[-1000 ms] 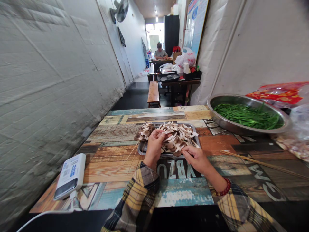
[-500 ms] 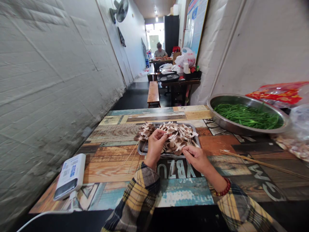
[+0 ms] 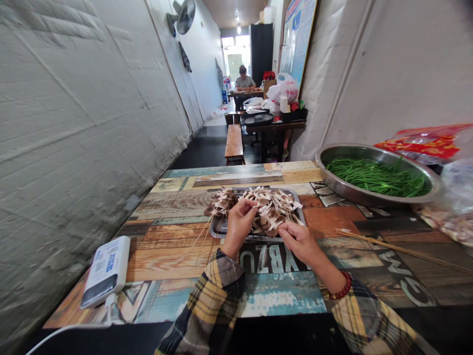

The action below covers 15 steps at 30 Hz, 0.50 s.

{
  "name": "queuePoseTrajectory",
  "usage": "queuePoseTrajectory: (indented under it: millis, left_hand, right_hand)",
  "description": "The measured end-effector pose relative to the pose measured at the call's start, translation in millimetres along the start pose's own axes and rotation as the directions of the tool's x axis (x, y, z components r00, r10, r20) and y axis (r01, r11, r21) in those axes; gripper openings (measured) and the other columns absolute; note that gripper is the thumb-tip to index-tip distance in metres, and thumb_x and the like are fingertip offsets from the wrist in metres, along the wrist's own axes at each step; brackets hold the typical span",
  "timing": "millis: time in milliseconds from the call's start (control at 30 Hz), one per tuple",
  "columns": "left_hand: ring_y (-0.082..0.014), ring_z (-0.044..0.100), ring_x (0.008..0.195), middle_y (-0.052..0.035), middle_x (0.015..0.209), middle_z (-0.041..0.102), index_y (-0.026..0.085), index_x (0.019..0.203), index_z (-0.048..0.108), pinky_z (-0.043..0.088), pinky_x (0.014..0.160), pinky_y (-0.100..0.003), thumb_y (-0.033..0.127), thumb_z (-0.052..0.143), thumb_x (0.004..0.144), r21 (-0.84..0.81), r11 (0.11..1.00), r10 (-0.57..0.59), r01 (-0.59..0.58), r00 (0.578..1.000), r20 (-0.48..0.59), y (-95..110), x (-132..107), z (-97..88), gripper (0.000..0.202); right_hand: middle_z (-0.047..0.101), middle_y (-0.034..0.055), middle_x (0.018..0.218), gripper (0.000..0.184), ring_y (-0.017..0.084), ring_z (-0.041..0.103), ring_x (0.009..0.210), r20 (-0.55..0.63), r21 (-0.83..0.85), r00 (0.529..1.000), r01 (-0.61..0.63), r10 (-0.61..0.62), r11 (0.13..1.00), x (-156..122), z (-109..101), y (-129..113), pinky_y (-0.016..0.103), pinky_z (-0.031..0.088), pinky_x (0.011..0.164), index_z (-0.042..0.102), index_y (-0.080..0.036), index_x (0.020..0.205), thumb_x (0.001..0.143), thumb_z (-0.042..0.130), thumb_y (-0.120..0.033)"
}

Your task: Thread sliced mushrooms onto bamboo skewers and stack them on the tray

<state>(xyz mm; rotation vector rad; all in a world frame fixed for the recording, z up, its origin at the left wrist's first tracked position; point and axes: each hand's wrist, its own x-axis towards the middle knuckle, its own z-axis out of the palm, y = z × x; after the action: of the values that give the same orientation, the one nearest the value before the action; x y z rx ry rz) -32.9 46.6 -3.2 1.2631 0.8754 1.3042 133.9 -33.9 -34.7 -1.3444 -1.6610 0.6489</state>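
A metal tray (image 3: 218,230) lies on the table, heaped with grey-brown oyster mushrooms (image 3: 275,204). My left hand (image 3: 241,219) is over the tray's left part, thumb and fingertips pinched on a mushroom piece. On the near right of the heap, my right hand (image 3: 298,239) pinches the edge of another mushroom between thumb and forefinger. Left of my left hand, mushrooms threaded on skewers (image 3: 220,201) rest on the tray's left edge, with the thin sticks (image 3: 202,239) pointing toward me. Some of the tray is hidden behind my hands.
A steel basin (image 3: 377,197) of green chives (image 3: 373,176) stands at the right, beside plastic bags (image 3: 458,182). Loose bamboo skewers (image 3: 399,249) lie at the right. A white power bank (image 3: 107,268) with a cable is at the left. A person (image 3: 244,81) sits far back beyond a bench (image 3: 234,140).
Both hands keep their pinches in almost the same place. My left hand has shifted very slightly; the mushrooms and tray look unmoved.
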Motion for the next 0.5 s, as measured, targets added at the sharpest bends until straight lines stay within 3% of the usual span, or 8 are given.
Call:
queuePoseTrajectory:
  millis: [300, 500]
  left_hand:
    - [-0.0108, 0.056, 0.066, -0.0004, 0.071, 0.063, 0.015, 0.073, 0.065, 0.043, 0.066, -0.022, 0.026, 0.076, 0.062, -0.047, 0.995, -0.084, 0.083, 0.996, -0.007, -0.5, 0.4, -1.5, 0.019]
    - [-0.0118, 0.057, 0.066, -0.0006, 0.071, 0.065, 0.016, 0.071, 0.066, 0.044, 0.066, -0.024, 0.028, 0.076, 0.063, -0.008, 0.998, -0.065, 0.065, 0.998, 0.002, 0.5, -2.4, 2.1, 0.018]
  right_hand:
    - [0.048, -0.0042, 0.049, 0.026, 0.013, 0.047, 0.049, -0.02, 0.0, 1.0, 0.01, -0.01, 1.0, -0.2, -0.5, 2.5, 0.022, 0.036, 0.048, 0.059, -0.019, 0.074, 0.091, 0.045, -0.033]
    - [0.046, -0.0048, 0.049, 0.024, 0.013, 0.044, 0.047, -0.027, 0.012, 1.0, 0.007, -0.007, 1.0, -1.0, 0.5, 4.3, 0.022, 0.035, 0.049, 0.059, -0.02, 0.076, 0.091, 0.045, -0.032]
